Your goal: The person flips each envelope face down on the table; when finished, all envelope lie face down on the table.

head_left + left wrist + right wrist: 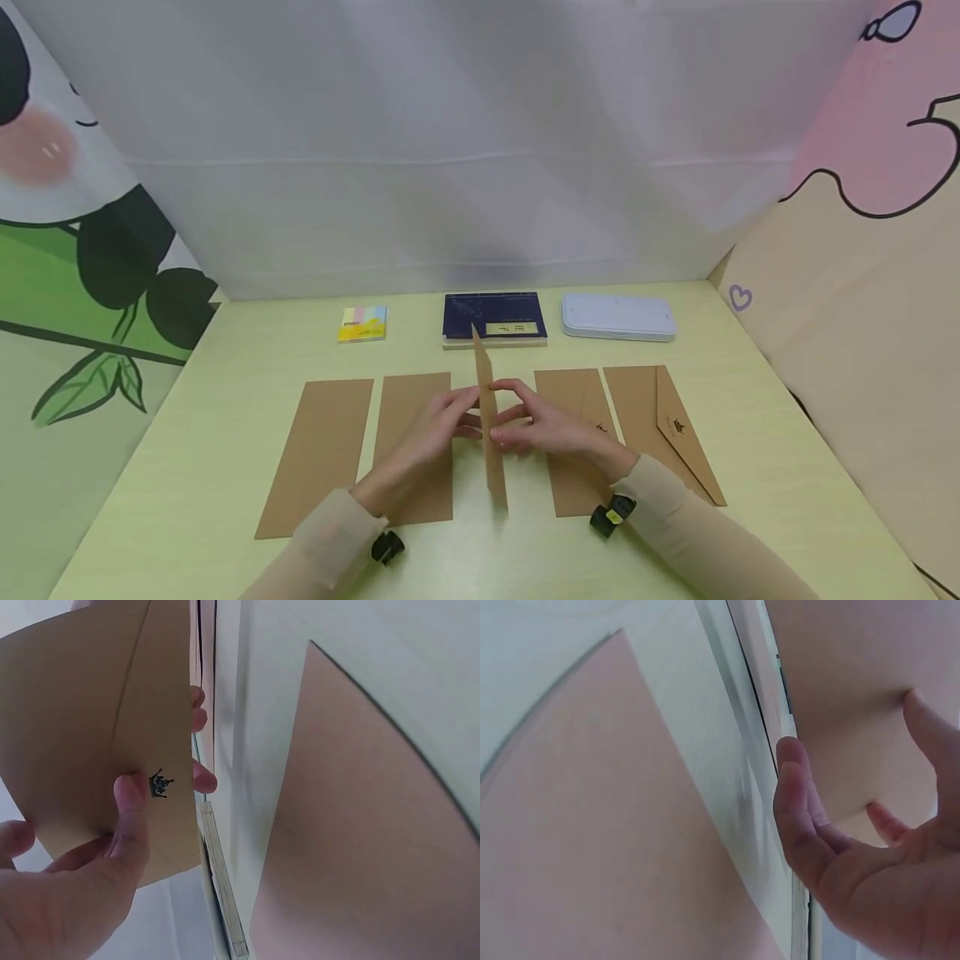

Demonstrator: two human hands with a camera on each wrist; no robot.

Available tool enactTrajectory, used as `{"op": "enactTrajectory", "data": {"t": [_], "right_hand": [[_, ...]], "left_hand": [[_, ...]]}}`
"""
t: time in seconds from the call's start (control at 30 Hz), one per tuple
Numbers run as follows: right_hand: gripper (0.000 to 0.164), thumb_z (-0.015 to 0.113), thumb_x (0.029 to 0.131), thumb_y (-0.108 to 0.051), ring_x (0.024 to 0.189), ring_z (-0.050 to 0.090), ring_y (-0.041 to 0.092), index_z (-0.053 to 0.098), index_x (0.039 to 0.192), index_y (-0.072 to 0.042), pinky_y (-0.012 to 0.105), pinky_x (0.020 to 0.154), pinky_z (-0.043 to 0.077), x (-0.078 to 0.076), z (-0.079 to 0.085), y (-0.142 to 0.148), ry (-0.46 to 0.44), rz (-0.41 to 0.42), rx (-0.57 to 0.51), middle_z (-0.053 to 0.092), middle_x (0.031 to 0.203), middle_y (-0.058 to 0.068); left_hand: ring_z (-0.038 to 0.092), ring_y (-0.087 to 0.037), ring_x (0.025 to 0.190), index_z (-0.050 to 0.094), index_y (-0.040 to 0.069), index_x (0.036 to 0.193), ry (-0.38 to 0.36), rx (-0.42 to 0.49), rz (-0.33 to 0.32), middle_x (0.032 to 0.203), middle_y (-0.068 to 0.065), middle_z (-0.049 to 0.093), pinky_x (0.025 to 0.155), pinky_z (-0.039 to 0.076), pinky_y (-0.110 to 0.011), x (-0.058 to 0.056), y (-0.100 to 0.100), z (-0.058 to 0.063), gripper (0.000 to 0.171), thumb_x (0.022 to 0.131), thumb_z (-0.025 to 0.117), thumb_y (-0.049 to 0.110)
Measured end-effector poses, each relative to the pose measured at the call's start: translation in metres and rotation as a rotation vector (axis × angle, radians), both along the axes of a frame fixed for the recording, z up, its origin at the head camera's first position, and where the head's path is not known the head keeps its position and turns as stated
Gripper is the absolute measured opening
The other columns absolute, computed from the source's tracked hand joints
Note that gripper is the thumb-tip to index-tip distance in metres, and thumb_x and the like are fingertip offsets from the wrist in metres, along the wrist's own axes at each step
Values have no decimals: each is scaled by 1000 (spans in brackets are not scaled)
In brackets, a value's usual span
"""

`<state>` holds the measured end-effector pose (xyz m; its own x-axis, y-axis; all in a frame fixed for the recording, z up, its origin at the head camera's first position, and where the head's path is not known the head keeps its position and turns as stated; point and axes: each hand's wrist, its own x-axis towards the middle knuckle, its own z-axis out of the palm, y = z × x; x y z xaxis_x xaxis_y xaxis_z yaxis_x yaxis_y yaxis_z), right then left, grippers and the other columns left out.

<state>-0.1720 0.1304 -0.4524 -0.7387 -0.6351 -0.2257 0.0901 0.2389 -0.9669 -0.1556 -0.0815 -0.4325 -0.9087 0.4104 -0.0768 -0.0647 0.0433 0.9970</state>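
A brown paper envelope [486,467] stands on edge in the middle, seen almost edge-on in the head view, with both hands holding it between them. My left hand [437,423] has its thumb and fingers on the flap side, the thumb tip beside a small black crown print [160,784]. From the other side, my right hand [551,425] touches the plain face with bent fingers. Some right fingertips [202,778] show past the envelope's lower edge in the left wrist view. Below the left forearm lies a flat envelope [393,404]; another envelope [572,492] lies under the right hand.
An outer envelope [318,450] lies plain side up at left, and one [633,404] with its flap showing at right. Along the back sit a sticky-note pack [363,323], a dark blue book [491,310] and a pale case [618,317]. Behind them rises a white cloth [465,167].
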Motion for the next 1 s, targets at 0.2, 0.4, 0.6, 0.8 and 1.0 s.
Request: {"op": "enactTrajectory", "data": {"t": [0.2, 0.4, 0.6, 0.8, 1.0], "right_hand": [[67, 70, 88, -28, 84, 67, 28, 32, 143, -33, 48, 71, 52, 2, 4, 3, 46, -17, 57, 51, 120, 19], [72, 74, 85, -26, 86, 64, 25, 34, 145, -27, 41, 71, 51, 3, 6, 7, 131, -10, 117, 51, 122, 15], [72, 77, 82, -23, 80, 64, 23, 39, 143, -18, 40, 68, 50, 3, 5, 9, 171, -25, 175, 55, 117, 15], [69, 81, 78, -20, 76, 64, 18, 46, 137, -9, 34, 67, 50, 5, 5, 9, 235, -67, 261, 57, 110, 14], [64, 84, 74, -22, 77, 58, 18, 54, 128, -6, 33, 67, 48, 5, 10, 7, 307, -101, 397, 60, 100, 11]], "left_hand": [[64, -35, 96, 44, -9, 136, 45, 50, 51, 122, -28, 56, 77, 53, -40, 2, -3, 3, 45, 103, 45, 21], [67, -30, 89, 49, -4, 135, 43, 37, 120, 114, -22, 63, 73, 54, -40, 3, -6, 4, 40, 101, 48, 17], [68, -29, 74, 47, -7, 135, 55, 4, 136, 98, -22, 68, 71, 54, -45, 4, -12, -1, 40, 99, 52, 12], [63, -25, 55, 57, -3, 126, 40, -71, 231, 77, -15, 68, 55, 54, -38, 3, -18, -7, 36, 93, 62, 9], [59, -25, 46, 64, -3, 110, 32, -141, 287, 67, -12, 66, 42, 47, -27, 1, -21, -15, 23, 88, 67, 3]]}}
